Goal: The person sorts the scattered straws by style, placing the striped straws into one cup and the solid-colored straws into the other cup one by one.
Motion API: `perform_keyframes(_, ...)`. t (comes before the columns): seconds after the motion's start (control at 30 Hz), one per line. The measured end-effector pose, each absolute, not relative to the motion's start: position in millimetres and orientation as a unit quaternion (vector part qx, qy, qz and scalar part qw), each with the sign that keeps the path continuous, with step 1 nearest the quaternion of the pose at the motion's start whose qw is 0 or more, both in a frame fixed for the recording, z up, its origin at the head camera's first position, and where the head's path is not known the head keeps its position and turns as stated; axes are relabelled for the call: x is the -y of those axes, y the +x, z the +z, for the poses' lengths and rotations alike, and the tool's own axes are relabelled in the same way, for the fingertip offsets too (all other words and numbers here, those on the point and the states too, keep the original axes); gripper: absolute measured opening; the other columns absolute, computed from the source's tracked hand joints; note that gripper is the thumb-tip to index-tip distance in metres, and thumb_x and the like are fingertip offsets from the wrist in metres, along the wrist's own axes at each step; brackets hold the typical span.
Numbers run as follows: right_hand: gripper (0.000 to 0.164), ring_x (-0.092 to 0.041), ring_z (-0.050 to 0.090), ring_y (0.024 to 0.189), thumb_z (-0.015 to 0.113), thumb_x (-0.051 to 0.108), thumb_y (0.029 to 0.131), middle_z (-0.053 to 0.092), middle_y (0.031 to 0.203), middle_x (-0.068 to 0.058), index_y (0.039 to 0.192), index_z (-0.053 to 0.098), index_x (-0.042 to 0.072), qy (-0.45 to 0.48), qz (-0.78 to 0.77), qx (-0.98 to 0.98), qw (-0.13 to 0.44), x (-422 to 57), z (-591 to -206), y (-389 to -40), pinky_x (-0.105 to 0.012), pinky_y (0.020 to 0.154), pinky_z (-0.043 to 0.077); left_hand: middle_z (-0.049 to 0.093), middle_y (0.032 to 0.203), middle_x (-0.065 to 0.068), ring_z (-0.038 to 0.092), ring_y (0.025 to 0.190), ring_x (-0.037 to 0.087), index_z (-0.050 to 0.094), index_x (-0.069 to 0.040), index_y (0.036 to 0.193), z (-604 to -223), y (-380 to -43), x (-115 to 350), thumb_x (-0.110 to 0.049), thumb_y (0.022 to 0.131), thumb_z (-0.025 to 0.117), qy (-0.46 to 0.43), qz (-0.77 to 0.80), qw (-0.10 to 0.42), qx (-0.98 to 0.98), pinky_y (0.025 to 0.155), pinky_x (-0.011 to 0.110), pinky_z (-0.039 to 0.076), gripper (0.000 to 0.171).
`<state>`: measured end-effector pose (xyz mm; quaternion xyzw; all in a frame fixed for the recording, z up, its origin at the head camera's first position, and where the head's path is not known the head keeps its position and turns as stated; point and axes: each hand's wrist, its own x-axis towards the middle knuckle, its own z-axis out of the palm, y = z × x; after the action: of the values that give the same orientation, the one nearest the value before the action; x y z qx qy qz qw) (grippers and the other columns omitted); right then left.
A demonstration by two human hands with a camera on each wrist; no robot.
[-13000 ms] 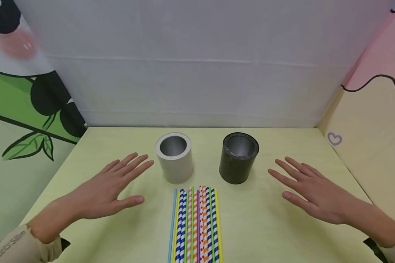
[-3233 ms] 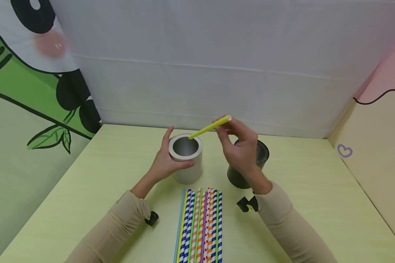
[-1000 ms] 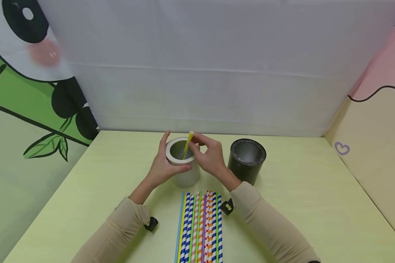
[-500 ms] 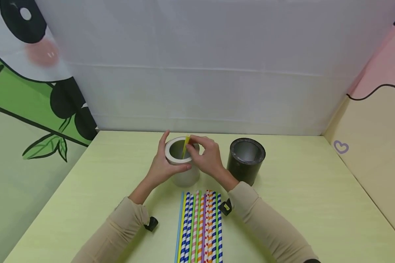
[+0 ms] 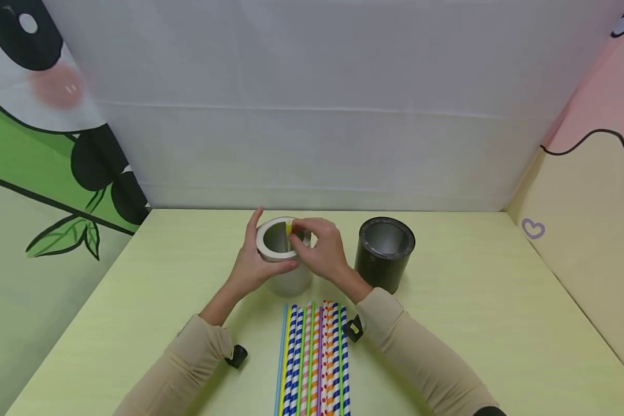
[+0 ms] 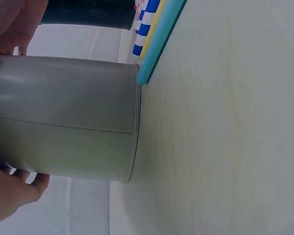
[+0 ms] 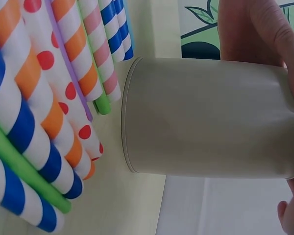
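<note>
A white cylindrical cup [image 5: 291,283] stands upright on the table, and my left hand [image 5: 252,263] grips its upper part with thumb and fingers around the rim. Over its mouth, my right hand [image 5: 322,248] pinches the top of a yellow straw [image 5: 289,227], whose lower part is inside. In the left wrist view the cup [image 6: 63,117] has a smooth side with a seam, while the right wrist view shows its wall [image 7: 210,117] between both hands. A row of coloured straws [image 5: 312,358], striped, dotted and plain, lies in front of it.
A black cylindrical cup [image 5: 385,260] stands to the right of the white one, close to my right forearm. Behind the pale yellow table [image 5: 473,300] hangs a white cloth backdrop [image 5: 312,144]. Printed panels rise on both sides.
From the right end of the row, the yellow straw was picked up and carried over the white cup. My right hand has since lowered it inside; my left hand came to hold the cup.
</note>
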<state>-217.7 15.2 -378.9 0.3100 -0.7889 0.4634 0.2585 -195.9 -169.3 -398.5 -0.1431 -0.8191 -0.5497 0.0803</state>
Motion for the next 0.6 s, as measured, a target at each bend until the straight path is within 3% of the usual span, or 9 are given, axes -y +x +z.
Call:
perform_keyframes(0.37,0.019,-0.022,0.062,0.102,0.072,0.016,0.082,0.072,0.097,-0.006,0.098,0.073,0.005,0.306,0.456,0.785,0.289,-18.6,-381.6,-215.7,-0.045,0.098,0.041,0.038,0.146,0.007,0.046,0.122,0.028,0.001,-0.042,0.151,-398.3,-194.1,169.1,-0.029,0.067,0.089,-0.134,-0.547,0.071,0.823,0.095,0.050,0.042,0.122)
perform_keyframes(0.6,0.015,-0.023,0.062,0.103,0.072,0.016,0.081,0.072,0.099,-0.006,0.094,0.073,0.007,0.322,0.455,0.774,0.301,-20.0,-382.2,-213.0,-0.045,0.095,0.043,0.037,0.147,0.014,0.044,0.124,0.031,0.001,-0.029,0.154,-380.4,-183.4,164.2,-0.020,0.069,0.087,-0.128,-0.536,0.065,0.832,0.097,0.051,0.040,0.121)
